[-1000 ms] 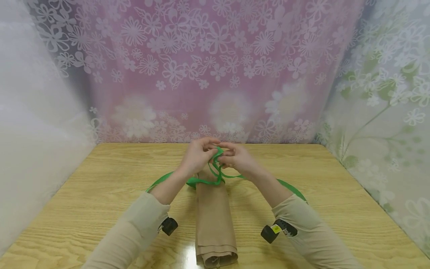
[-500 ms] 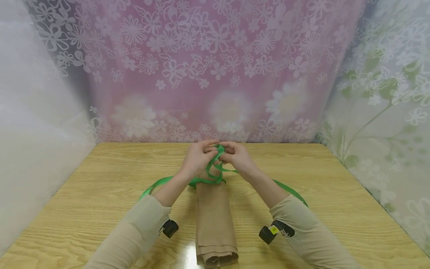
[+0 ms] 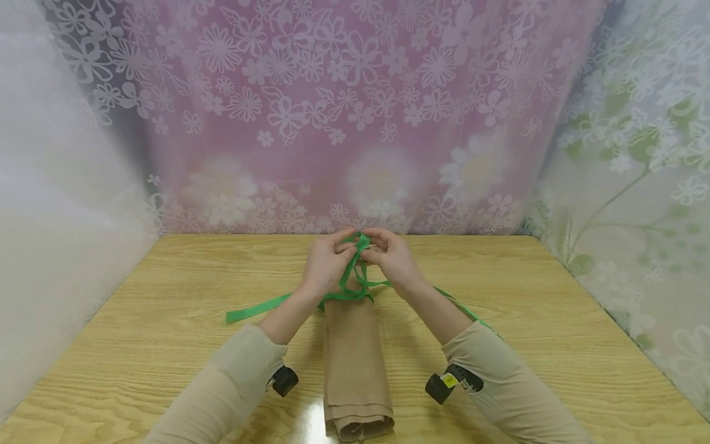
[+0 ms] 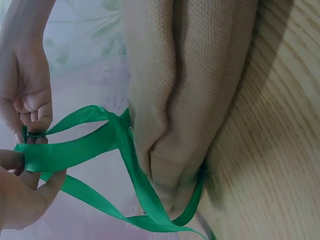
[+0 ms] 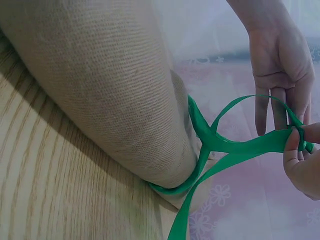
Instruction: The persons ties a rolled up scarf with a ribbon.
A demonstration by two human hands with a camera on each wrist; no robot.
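A rolled tan cloth [image 3: 355, 357] of coarse weave lies lengthwise on the table, with a green ribbon [image 3: 348, 296] looped around its far end. Beyond that end, my left hand [image 3: 327, 262] pinches a raised part of the ribbon between thumb and fingers. My right hand [image 3: 396, 264] meets it there, fingertips pinching the ribbon close by. In the left wrist view a wide loop of the ribbon [image 4: 80, 150] runs from the cloth [image 4: 200, 75] to both hands. The right wrist view shows a small bunched knot of ribbon [image 5: 301, 139] at the fingertips.
The wooden table [image 3: 166, 296] runs back to a pink flowered curtain [image 3: 360, 123]. One ribbon tail [image 3: 255, 308] stretches left past the left wrist; another [image 3: 455, 303] passes behind the right forearm. Black cameras [image 3: 440, 387] are strapped to both wrists.
Both hands stay close together as the ribbon between them is drawn up slightly. The left tail has slid inward, its cut end now showing on the table.
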